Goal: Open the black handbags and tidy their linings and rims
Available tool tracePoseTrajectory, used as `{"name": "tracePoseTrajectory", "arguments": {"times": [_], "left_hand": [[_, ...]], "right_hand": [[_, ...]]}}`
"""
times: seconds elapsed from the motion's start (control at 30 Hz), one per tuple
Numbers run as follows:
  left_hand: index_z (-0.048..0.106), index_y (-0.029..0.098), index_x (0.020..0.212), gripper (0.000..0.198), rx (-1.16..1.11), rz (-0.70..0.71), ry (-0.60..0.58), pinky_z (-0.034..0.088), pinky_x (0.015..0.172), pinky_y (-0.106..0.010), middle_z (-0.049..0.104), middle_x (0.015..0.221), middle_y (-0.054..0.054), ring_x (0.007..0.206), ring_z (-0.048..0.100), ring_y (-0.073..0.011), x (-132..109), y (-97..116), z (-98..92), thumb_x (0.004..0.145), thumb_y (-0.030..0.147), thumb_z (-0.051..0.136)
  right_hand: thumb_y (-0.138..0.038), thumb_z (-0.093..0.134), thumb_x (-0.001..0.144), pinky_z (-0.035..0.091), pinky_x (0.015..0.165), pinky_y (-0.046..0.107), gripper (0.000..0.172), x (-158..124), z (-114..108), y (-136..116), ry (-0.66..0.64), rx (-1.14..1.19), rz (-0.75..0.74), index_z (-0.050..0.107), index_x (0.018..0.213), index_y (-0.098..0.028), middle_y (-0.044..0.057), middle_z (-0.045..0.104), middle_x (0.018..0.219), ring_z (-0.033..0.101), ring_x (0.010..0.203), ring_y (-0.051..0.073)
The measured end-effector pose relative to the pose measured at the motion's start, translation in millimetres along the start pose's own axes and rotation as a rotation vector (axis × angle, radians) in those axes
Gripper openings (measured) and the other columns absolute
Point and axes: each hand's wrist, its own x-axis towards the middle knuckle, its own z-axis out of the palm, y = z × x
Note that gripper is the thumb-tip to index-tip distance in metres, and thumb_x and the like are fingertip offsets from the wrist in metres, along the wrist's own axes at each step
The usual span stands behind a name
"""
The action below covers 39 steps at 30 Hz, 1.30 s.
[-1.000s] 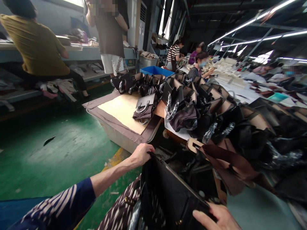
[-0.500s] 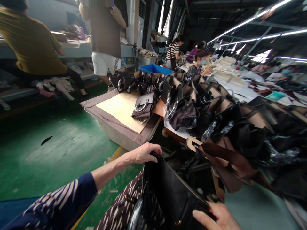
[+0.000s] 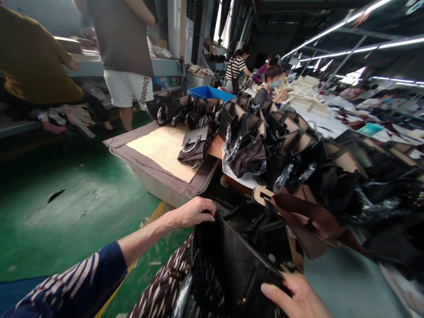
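Observation:
A black handbag (image 3: pixel 238 260) rests over my lap, its dark inside partly in view. My left hand (image 3: pixel 195 212) pinches the bag's far upper corner between thumb and fingers. At the near right end my right hand (image 3: pixel 294 293) grips the edge, thumb on the face towards me and fingers hidden behind. A small gold-coloured metal fitting shows on the bag near its lower edge. One plastic-wrapped handle (image 3: pixel 182 296) hangs at its left side. Just beyond it lies a brown strap (image 3: pixel 304 212).
Rows of black bags (image 3: pixel 278 137) with wrapped handles cover the table ahead and right. A cloth-topped bin (image 3: pixel 159 185) carries one small bag (image 3: pixel 194 145). Behind it is a blue crate (image 3: pixel 212 92). A person in white shorts (image 3: pixel 127 86) stands at the left; others sit working.
The view has shifted slightly, so most things sit a little further left. Both hands keep their hold on the handbag. The standing person's upper body has shifted left.

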Motion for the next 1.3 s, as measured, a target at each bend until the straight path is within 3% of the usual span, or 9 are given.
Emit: {"name": "tracePoseTrajectory", "arguments": {"times": [0.2,0.47,1.0,1.13,1.23,1.3], "left_hand": [[0.058,0.014,0.070,0.006,0.075,-0.041,0.012,0.039,0.072,-0.019,0.060,0.090,-0.003,0.076,0.054,-0.0114,0.9,-1.8,5.4,0.074,0.014,0.054],[0.059,0.014,0.067,0.007,0.231,-0.038,0.001,0.036,0.063,-0.018,0.059,0.072,0.000,0.065,0.052,-0.0106,10.7,-7.9,8.3,0.072,0.015,0.054],[0.049,0.017,0.064,0.012,0.545,-0.023,-0.121,0.033,0.053,-0.019,0.054,0.062,0.001,0.058,0.050,-0.0103,18.8,8.2,0.7,0.076,0.014,0.047],[0.052,0.018,0.078,0.005,0.521,-0.067,-0.122,0.034,0.055,-0.019,0.055,0.063,0.002,0.060,0.051,-0.0123,20.9,10.0,1.9,0.076,0.015,0.048],[0.052,0.019,0.096,0.021,0.385,-0.073,-0.109,0.037,0.061,-0.019,0.059,0.071,0.001,0.068,0.055,-0.0138,24.0,8.5,0.2,0.076,0.014,0.048],[0.055,0.018,0.098,0.022,0.255,-0.036,-0.152,0.038,0.068,-0.019,0.061,0.081,-0.001,0.076,0.056,-0.0137,27.1,8.2,-6.2,0.077,0.014,0.046]], "right_hand": [[-0.061,0.044,0.071,0.041,0.053,0.019,0.050,1.9,1.6,3.7,0.007,0.054,0.000,0.063,0.061,-0.015,0.001,0.061,0.057,0.053,0.057,0.016],[-0.059,0.043,0.073,0.038,0.052,0.020,0.050,1.7,-0.7,3.8,-0.011,0.032,0.004,0.062,0.061,-0.014,0.000,0.059,0.058,0.050,0.058,0.015],[-0.060,0.045,0.072,0.036,0.051,0.020,0.052,3.4,-0.2,6.8,-0.075,0.121,0.054,0.060,0.063,-0.012,0.002,0.059,0.059,0.050,0.058,0.015],[-0.059,0.046,0.072,0.035,0.050,0.020,0.049,3.0,-1.2,2.2,-0.080,0.134,0.067,0.060,0.063,-0.012,0.001,0.058,0.058,0.048,0.057,0.015],[-0.055,0.046,0.073,0.033,0.049,0.020,0.046,0.9,-7.3,-6.0,-0.095,0.126,0.056,0.058,0.061,-0.012,0.000,0.055,0.056,0.045,0.055,0.013],[-0.052,0.047,0.074,0.032,0.050,0.020,0.043,-0.6,-13.0,-10.3,-0.116,0.142,0.042,0.057,0.061,-0.012,0.000,0.053,0.056,0.043,0.055,0.012]]}}
